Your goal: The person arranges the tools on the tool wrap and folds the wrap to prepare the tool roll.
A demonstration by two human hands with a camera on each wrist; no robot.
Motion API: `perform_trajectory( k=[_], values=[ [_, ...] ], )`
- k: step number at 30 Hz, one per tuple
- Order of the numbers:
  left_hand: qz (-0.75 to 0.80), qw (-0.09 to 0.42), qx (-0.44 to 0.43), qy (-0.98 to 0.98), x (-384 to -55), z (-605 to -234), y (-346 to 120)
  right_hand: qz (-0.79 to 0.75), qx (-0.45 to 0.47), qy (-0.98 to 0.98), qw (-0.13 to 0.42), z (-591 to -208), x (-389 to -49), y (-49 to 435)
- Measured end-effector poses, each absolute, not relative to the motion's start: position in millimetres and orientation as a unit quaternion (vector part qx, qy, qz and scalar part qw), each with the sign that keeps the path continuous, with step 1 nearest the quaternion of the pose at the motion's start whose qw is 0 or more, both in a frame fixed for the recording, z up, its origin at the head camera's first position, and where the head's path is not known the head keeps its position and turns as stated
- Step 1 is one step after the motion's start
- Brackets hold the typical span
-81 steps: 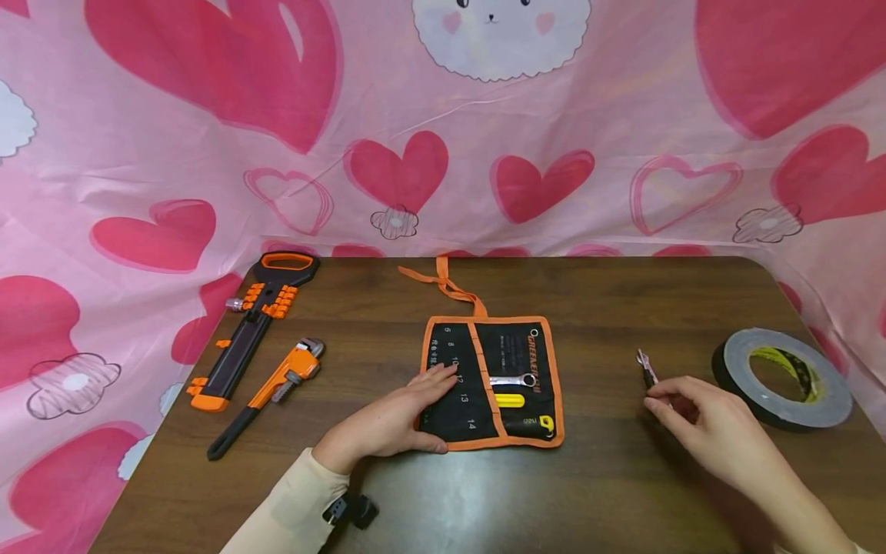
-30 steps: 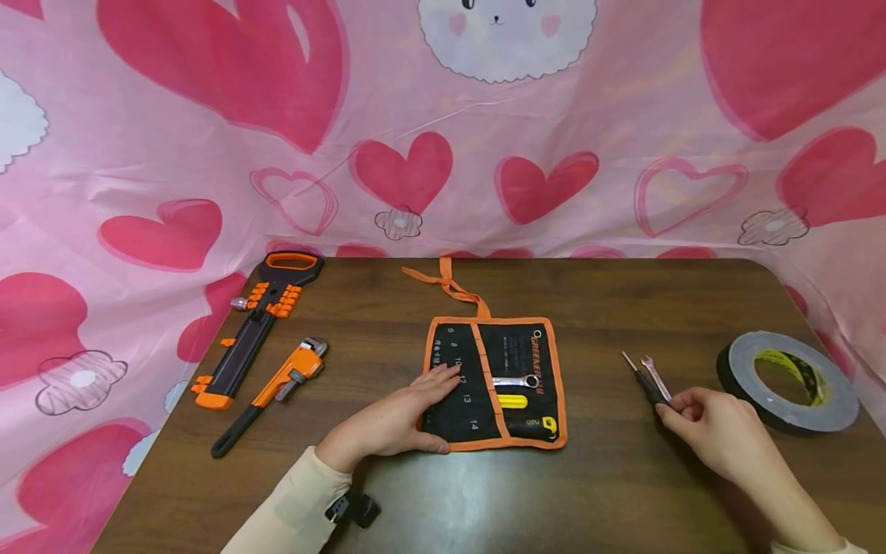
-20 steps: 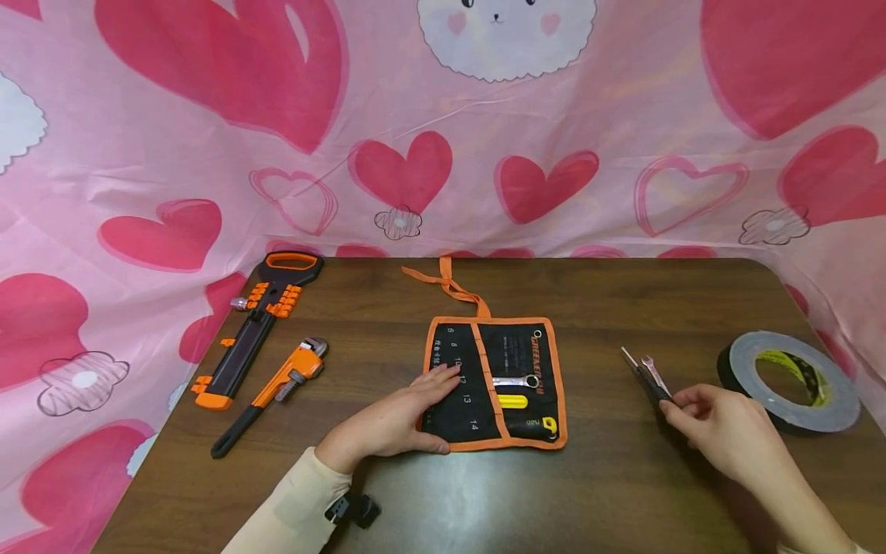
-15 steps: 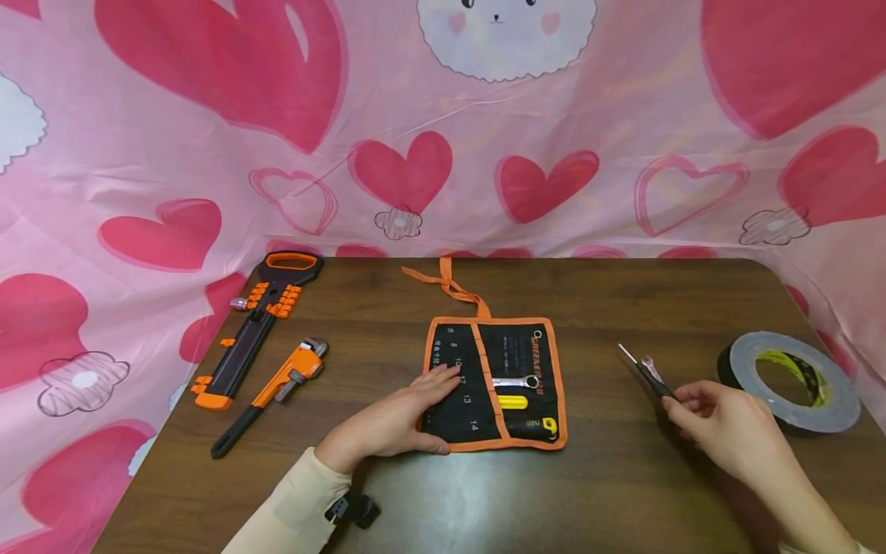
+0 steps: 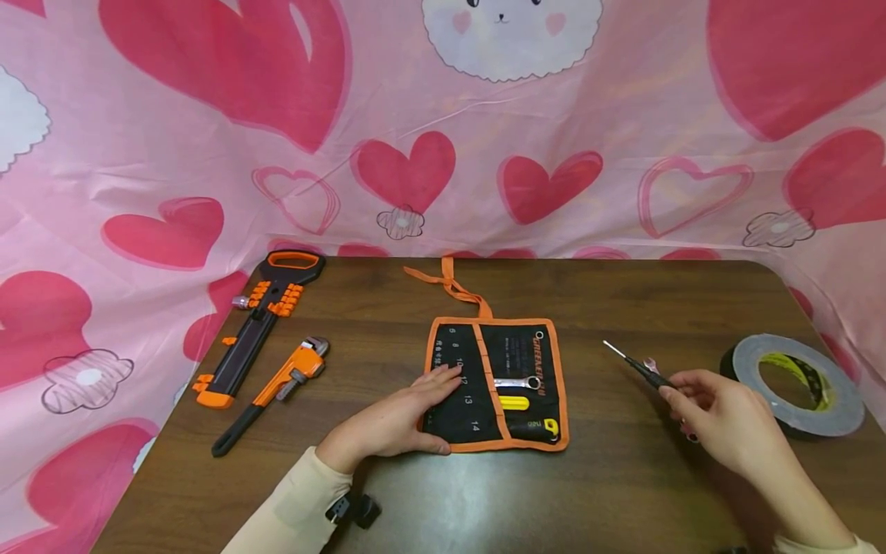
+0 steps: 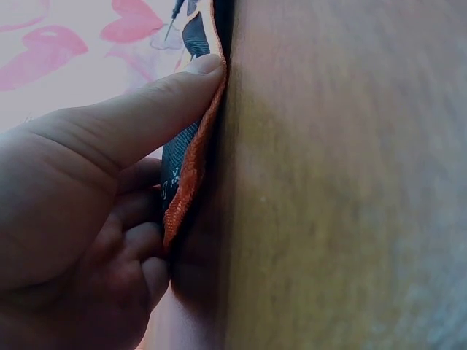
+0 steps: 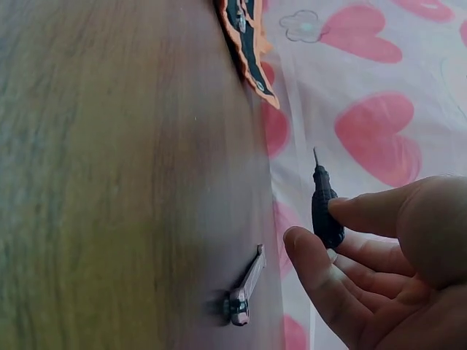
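Note:
In the head view, my left hand (image 5: pixel 398 412) lies with extended fingers on a black tool pouch (image 5: pixel 453 419) with orange trim. The left wrist view shows my thumb along its orange edge. A wrench (image 5: pixel 515 382) and a yellow tool (image 5: pixel 514 402) stick out of the pouch's pockets. My right hand (image 5: pixel 720 423) pinches a small black-handled screwdriver (image 5: pixel 651 375) between thumb and fingers, its thin shaft pointing to the far left. Under that hand a small wrench (image 7: pixel 250 288) lies on the table, partly hidden in the head view.
A roll of tape (image 5: pixel 747 377) lies right of my right hand. At the left are an orange pipe wrench (image 5: pixel 273 388) and a black and orange rack (image 5: pixel 238 362). The pouch's orange strap (image 5: pixel 460 292) trails toward the table's back edge, before a pink curtain (image 5: pixel 471 223).
My right hand has picked the screwdriver up from beside the small wrench, raising it and moving its tip leftward. My left hand has stayed on the pouch.

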State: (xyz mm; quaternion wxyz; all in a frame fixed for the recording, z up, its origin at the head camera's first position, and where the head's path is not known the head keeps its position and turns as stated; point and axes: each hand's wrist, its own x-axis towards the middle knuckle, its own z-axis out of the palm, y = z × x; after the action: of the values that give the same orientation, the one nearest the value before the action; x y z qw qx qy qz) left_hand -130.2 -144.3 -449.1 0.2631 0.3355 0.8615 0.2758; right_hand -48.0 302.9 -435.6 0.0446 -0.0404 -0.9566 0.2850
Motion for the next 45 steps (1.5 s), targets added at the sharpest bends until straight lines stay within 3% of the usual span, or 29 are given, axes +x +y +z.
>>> perform_trajectory(
  k=[21, 38, 45],
  values=[
    [0.277, 0.267, 0.328, 0.863, -131, -449, -144, 0.319, -0.034, -0.946, 0.049, -433, -58, 292],
    [0.273, 0.264, 0.333, 0.863, -131, -450, -144, 0.331, 0.005, -0.939, 0.093, -432, -70, 277],
    [0.275, 0.265, 0.333, 0.862, -131, -451, -145, 0.341, 0.008, -0.937, 0.081, -431, -75, 269]
  ],
)
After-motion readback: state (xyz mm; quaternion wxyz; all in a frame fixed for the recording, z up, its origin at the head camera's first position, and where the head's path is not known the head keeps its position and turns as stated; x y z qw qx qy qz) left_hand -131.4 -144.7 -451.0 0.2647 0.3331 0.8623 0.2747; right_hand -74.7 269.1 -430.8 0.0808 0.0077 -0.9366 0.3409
